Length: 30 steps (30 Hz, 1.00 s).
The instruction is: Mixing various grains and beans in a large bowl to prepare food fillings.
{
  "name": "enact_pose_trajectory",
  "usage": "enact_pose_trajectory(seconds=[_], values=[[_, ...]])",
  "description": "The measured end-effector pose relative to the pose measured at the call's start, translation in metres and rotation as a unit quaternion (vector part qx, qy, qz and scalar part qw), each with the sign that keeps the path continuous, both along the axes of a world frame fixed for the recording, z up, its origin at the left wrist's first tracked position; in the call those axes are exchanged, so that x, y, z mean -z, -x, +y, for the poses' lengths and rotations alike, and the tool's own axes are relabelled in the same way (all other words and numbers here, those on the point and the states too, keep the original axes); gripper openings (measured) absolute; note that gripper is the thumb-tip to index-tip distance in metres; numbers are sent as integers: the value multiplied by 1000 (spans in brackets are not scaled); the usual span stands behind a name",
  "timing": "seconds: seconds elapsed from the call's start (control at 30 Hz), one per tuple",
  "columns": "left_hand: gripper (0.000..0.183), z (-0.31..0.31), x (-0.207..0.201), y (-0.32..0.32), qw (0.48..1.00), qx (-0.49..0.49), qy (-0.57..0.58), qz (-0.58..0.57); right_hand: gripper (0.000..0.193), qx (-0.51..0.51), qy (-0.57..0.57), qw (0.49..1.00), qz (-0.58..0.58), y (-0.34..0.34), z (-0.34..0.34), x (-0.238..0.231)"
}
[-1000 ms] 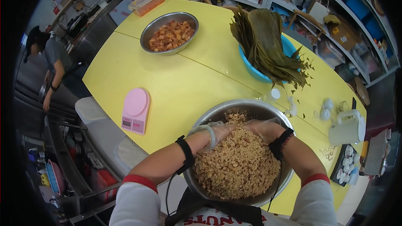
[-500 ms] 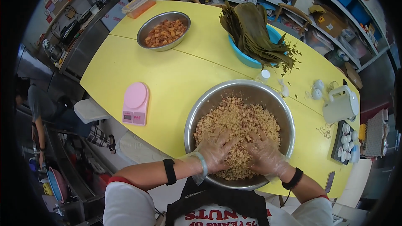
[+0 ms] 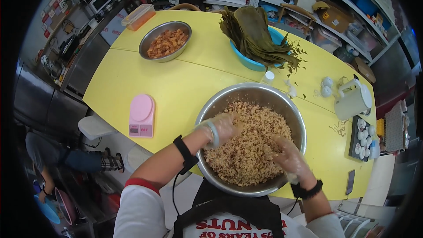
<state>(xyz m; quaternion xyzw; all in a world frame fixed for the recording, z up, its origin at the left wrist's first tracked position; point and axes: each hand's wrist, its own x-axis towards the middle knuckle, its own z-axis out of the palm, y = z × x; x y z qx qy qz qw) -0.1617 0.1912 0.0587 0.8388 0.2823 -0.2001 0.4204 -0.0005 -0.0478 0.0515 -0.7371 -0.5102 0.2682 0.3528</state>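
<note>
A large steel bowl [image 3: 301, 128] at the table's near side holds a heap of tan, rice-like grains [image 3: 251, 150] mixed with darker reddish bits. Both my hands wear clear plastic gloves. Above the left part of the heap is my left hand [image 3: 224, 128], its fingers bent and smeared by motion. At the bowl's right side my right hand [image 3: 291, 158] has its fingers curved and apart, with grains stuck to the fingertips; it touches or hovers just over the heap.
On the yellow table [image 3: 185, 79] are a pink scale [image 3: 142, 115], a smaller bowl of brown chunks [image 3: 166, 43], a lidded box [image 3: 138, 17], long leaves [image 3: 251, 31] in a blue basin [image 3: 247, 63], a white pitcher [image 3: 354, 100] and a phone [image 3: 350, 182]. Someone [image 3: 72, 156] bends at the left.
My hands have come up and apart from the heap, the left hand moving farther from me and the right toward the bowl's right rim. The person at the left has bent lower, with a blue basin.
</note>
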Motion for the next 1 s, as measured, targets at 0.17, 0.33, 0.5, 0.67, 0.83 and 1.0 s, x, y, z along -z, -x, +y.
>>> enact_pose_trajectory(seconds=[0.17, 0.33, 0.5, 0.67, 0.83, 1.0], values=[[79, 42, 46, -38, 996, 51, -74, 6, 53, 326, -50, 873, 359, 29, -24, 5], [81, 61, 98, -86, 988, 51, -15, 142, 57, 441, -24, 644, 625, 28, -30, 59], [70, 60, 99, -99, 966, -26, 250, 56, 52, 494, -40, 544, 677, 22, 11, 40], [81, 66, 96, -109, 950, 15, 273, 149, 61, 459, 7, 499, 735, 3, 3, 108], [102, 63, 104, -104, 946, -38, 291, 139, 66, 435, 113, 497, 742, -13, 28, 72], [85, 54, 130, -101, 937, -22, 341, 71, 56, 319, 29, 533, 783, -8, 26, 139]])
